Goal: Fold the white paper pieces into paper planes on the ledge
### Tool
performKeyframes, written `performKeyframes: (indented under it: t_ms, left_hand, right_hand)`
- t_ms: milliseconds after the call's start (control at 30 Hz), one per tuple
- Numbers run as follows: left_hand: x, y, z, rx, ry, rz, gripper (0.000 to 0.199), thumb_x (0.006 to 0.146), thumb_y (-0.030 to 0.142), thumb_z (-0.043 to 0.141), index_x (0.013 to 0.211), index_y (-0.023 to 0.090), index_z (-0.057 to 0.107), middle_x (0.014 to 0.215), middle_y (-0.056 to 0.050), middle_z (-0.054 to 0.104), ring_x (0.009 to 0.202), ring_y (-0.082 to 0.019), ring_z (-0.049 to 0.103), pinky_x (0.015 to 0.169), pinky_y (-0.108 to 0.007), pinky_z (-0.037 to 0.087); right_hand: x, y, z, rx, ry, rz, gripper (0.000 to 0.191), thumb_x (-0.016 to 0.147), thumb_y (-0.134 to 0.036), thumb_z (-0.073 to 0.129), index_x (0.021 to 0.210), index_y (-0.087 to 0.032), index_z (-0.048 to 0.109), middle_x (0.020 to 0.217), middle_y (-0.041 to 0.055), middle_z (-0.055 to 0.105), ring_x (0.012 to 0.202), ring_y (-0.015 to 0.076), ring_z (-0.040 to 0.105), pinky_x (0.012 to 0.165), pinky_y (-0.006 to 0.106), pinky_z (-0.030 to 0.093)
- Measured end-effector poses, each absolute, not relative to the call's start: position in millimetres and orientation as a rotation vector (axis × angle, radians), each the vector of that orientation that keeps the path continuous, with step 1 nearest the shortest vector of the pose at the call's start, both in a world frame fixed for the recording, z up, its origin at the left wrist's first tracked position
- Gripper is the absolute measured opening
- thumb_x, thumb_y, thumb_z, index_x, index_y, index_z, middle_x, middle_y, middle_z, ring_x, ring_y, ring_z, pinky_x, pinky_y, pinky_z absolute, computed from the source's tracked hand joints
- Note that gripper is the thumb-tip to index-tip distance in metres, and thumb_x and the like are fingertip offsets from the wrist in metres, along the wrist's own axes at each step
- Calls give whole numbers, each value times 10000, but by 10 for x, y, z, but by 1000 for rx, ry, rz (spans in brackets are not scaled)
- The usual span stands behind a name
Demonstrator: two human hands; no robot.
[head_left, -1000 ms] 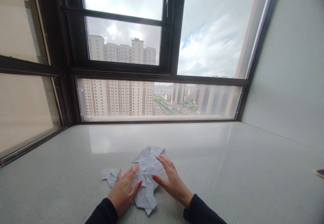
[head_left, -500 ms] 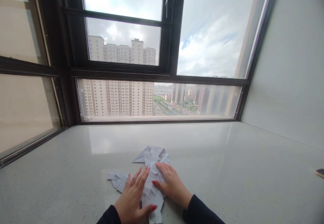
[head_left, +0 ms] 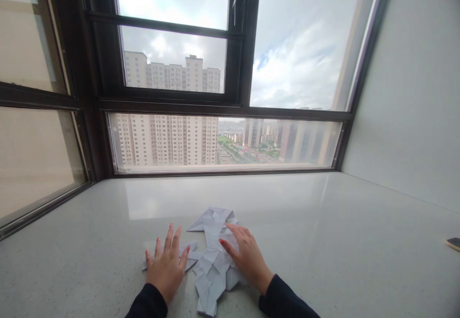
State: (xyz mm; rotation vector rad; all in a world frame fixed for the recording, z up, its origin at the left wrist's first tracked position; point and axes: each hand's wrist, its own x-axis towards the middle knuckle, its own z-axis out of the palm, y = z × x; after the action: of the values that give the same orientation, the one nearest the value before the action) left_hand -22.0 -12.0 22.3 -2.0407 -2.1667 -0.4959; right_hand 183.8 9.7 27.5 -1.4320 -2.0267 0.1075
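Several folded pieces of white paper (head_left: 212, 265) lie overlapping on the pale surface, in a long upright pile. My left hand (head_left: 165, 267) is spread, palm down, over a smaller folded paper piece (head_left: 192, 255) left of the pile, covering part of it. At the right edge of the pile rests my right hand (head_left: 249, 258), thumb and fingers apart. A white paper flap (head_left: 230, 239) shows between its thumb and index finger. What lies under the right palm is hidden.
The smooth pale sill (head_left: 305, 232) reaches to a dark window frame (head_left: 223, 173). A wall (head_left: 406, 107) borders it on the right. A small dark, light-edged object (head_left: 453, 243) lies at the far right edge.
My left hand has moved left off the pile onto the smaller paper piece. The lower pile has shifted slightly left. My right hand has risen slightly, its thumb and index finger round a flap.
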Motion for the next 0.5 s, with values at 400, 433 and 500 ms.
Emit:
performKeyframes:
  t_ms: [400,433,500]
  left_hand:
    - [-104,-148,123,-2547,-1791,-750,560,818,378,323,1319,172,181,1363,-120,272,1217,-293,273,940,-499,281]
    - [-103,-157,129,-2587,-1723,-818,585,819,380,329,1328,169,130,1368,-120,260,1231,-270,251,957,-479,270]
    - [-102,-186,158,-2655,-1590,-913,629,822,375,344,1336,173,43,1372,-122,248,1242,-246,230,977,-457,255]
  right_hand:
    - [1776,63,307,-1396,-2031,273,488,819,-520,315,1094,-177,527,814,66,669,838,207,588,872,352,326]
    - [1795,74,318,-1407,-2006,244,482,820,-520,314,1062,-175,548,841,74,663,851,210,581,846,341,347]
    - [1841,114,318,-1418,-1970,175,470,821,-514,315,1029,-175,565,925,86,642,914,215,554,828,331,363]
